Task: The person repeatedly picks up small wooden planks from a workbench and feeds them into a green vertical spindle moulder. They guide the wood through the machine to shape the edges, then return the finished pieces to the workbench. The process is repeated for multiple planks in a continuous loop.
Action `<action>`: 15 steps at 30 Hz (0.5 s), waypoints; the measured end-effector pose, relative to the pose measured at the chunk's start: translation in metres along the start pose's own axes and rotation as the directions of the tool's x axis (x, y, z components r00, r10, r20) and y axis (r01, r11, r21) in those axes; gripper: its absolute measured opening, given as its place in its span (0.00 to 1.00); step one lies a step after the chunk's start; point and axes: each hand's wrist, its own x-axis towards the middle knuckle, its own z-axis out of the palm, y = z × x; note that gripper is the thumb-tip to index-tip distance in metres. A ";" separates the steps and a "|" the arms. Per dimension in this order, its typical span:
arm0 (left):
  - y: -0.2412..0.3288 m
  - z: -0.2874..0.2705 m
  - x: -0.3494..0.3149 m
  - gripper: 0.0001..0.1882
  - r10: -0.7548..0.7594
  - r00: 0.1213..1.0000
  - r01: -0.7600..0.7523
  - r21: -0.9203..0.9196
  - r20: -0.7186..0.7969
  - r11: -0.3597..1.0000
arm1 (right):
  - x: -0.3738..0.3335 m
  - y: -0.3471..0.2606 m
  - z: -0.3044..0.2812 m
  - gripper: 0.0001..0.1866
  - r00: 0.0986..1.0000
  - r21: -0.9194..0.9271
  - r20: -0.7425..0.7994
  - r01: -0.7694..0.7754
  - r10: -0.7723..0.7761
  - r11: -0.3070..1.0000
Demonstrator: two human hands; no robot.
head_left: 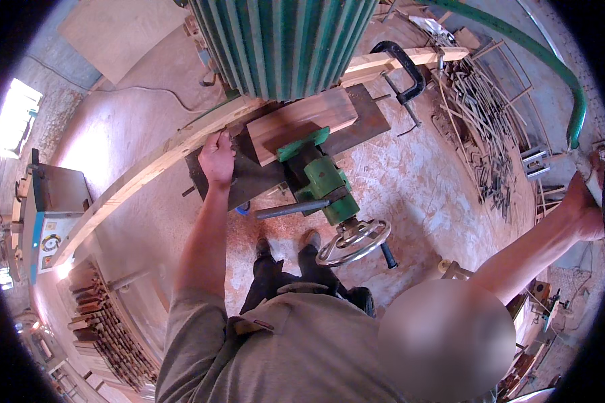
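Observation:
My left hand (pixel 217 160) is closed, fingers curled, beside the long wooden beam (pixel 158 158) and over the dark metal machine table (pixel 243 181); its fingers hide whatever may be in them. To its right, a reddish-brown wood block (pixel 302 125) lies on the table. A green clamp (pixel 326 178) with a lever and a chrome handwheel (pixel 353 243) presses its green pad against the block's near side. My right arm reaches out to the far right. There my right hand (pixel 583 205) closes around something pale at the picture's rim, close to the end of a green hose (pixel 577 111).
A ribbed green machine housing (pixel 282 43) hangs over the block. A black C-clamp (pixel 405 70) grips the beam's right part. Wood offcuts (pixel 480 121) pile up on the right. A machine cabinet (pixel 54 221) and stacked wood strips (pixel 111 322) stand on the left.

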 end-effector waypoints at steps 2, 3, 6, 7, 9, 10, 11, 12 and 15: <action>0.000 0.001 0.000 0.11 0.005 1.000 -0.006 0.016 0.009 1.000 | -0.004 -0.001 0.003 0.17 0.999 -0.013 -0.048 0.014 -0.014 1.000; 0.001 0.000 0.000 0.12 0.007 1.000 -0.008 0.027 0.010 1.000 | -0.006 0.001 0.005 0.18 0.997 -0.016 -0.073 0.018 -0.019 1.000; 0.003 0.000 -0.001 0.11 0.019 1.000 -0.019 0.020 -0.005 1.000 | -0.012 0.002 0.011 0.18 0.995 0.038 -0.100 0.015 -0.011 0.999; 0.004 0.000 -0.002 0.11 0.014 1.000 -0.014 0.028 -0.003 1.000 | -0.013 0.002 0.006 0.18 0.996 0.049 -0.085 0.017 -0.013 0.999; 0.008 0.001 -0.004 0.11 0.005 1.000 -0.005 0.044 0.000 0.999 | -0.015 0.002 -0.011 0.18 0.998 0.071 -0.054 0.020 -0.016 0.997; 0.007 0.001 -0.003 0.11 0.014 1.000 -0.014 0.034 -0.003 0.999 | -0.017 0.001 -0.016 0.18 0.999 0.035 -0.045 0.026 -0.024 0.999; 0.004 0.003 -0.002 0.11 0.023 1.000 -0.023 0.023 -0.005 0.999 | -0.020 -0.002 -0.019 0.18 0.999 -0.002 -0.036 0.032 -0.032 0.999; 0.003 0.004 -0.001 0.11 0.032 0.999 -0.032 0.014 -0.008 0.999 | -0.021 -0.003 -0.022 0.18 0.999 -0.038 -0.027 0.037 -0.038 0.999; 0.001 0.000 -0.002 0.11 0.012 1.000 -0.012 0.010 -0.024 1.000 | -0.025 0.017 0.034 0.18 0.814 -0.189 -0.554 0.082 -0.175 0.978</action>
